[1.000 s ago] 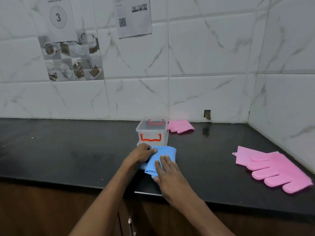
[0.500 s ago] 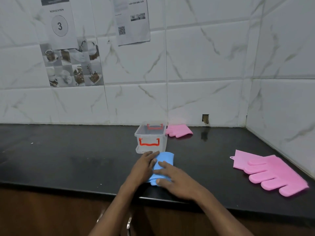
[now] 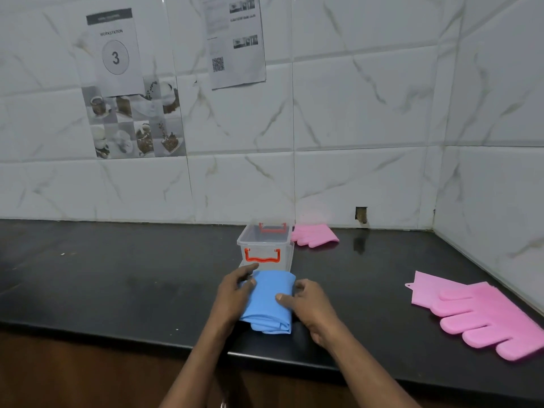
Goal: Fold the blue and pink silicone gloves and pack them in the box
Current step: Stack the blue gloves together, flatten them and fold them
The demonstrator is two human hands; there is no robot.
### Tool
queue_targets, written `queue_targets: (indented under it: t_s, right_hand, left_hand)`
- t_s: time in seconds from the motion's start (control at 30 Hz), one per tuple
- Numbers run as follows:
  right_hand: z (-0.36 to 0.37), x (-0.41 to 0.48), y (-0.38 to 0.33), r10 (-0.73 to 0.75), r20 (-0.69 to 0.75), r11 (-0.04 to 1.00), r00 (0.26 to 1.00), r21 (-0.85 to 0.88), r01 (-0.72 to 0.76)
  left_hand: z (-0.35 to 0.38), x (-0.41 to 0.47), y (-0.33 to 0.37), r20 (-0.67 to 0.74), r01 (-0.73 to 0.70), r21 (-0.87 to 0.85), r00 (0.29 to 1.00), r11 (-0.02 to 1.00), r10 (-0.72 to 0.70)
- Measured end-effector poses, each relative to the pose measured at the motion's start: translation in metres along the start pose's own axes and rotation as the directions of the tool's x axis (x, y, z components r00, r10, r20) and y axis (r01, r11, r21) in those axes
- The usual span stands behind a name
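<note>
A folded blue silicone glove [image 3: 269, 304] lies on the black counter just in front of the clear plastic box [image 3: 266, 245] with orange clasps. My left hand [image 3: 232, 295] grips its left edge and my right hand [image 3: 309, 307] grips its right edge, thumb on top. The box stands open and looks empty. One pink glove [image 3: 482, 316] lies flat at the right, fingers toward me. A second pink glove [image 3: 315, 235] lies behind the box by the wall.
The black counter [image 3: 117, 284] runs left to right, with its front edge just below my wrists. White tiled walls close the back and the right side, meeting in a corner at the far right. Papers hang on the back wall.
My right hand has slid off the top of the blue glove to its right edge. Both hands now hold the folded glove by its sides. The camera has tilted up.
</note>
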State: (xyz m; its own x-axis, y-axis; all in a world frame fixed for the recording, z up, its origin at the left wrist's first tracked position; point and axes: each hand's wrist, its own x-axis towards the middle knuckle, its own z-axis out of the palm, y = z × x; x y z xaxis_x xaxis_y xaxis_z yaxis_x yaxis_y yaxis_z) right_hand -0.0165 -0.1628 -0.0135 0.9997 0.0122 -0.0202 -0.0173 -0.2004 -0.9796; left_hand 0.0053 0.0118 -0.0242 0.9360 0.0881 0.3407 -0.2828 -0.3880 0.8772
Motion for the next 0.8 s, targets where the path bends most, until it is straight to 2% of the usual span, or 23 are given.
queue_targets:
  t_s: [0.07,0.17,0.27,0.33,0.4,0.43,0.53,0.6,0.7,0.73,0.8]
  right_hand:
    - [0.013,0.0,0.003,-0.079,-0.036,0.994,0.996,-0.081,0.076]
    - [0.031,0.003,0.007,-0.255,-0.058,0.916,0.965,-0.334,0.222]
    - [0.045,0.006,0.01,-0.291,-0.066,0.834,0.954,-0.506,0.22]
    - [0.048,0.006,0.012,-0.301,-0.08,0.812,0.95,-0.544,0.212]
    - [0.046,0.004,0.01,-0.3,-0.077,0.83,0.951,-0.513,0.22]
    - [0.041,0.002,0.009,-0.294,-0.066,0.842,0.953,-0.489,0.226]
    - [0.012,-0.013,0.002,-0.229,-0.001,0.911,0.974,-0.354,0.214]
    - [-0.019,-0.027,0.0,-0.235,0.068,0.907,0.97,-0.343,0.244]
    - [-0.08,-0.044,0.004,-0.3,0.063,0.792,0.952,-0.539,0.285]
    - [-0.104,-0.047,0.006,-0.311,0.005,0.741,0.95,-0.625,0.246]
    - [-0.152,-0.052,0.01,-0.301,-0.156,0.603,0.941,-0.795,0.061]
  left_hand:
    - [-0.009,0.004,-0.005,-0.028,-0.027,0.042,0.999,0.999,0.028]
    - [-0.012,0.008,-0.007,-0.124,-0.092,0.139,0.986,0.986,0.11]
    - [-0.012,0.004,0.002,-0.261,-0.284,0.243,0.902,0.928,0.344]
    - [-0.011,-0.004,0.007,-0.178,-0.48,0.327,0.814,0.814,0.552]
    - [-0.004,-0.011,0.006,0.034,-0.582,0.401,0.781,0.707,0.623]
    - [0.0,-0.013,0.005,0.134,-0.579,0.442,0.798,0.685,0.588]
    - [0.005,-0.016,0.003,0.267,-0.427,0.479,0.903,0.767,0.336]
    - [0.007,-0.015,0.003,0.359,-0.393,0.491,0.905,0.777,0.23]
    - [0.004,-0.016,0.003,0.418,-0.38,0.461,0.89,0.802,0.181]
    - [0.003,-0.017,0.003,0.439,-0.378,0.479,0.885,0.793,0.156]
    - [0.004,-0.018,0.001,0.446,-0.377,0.533,0.886,0.757,0.128]
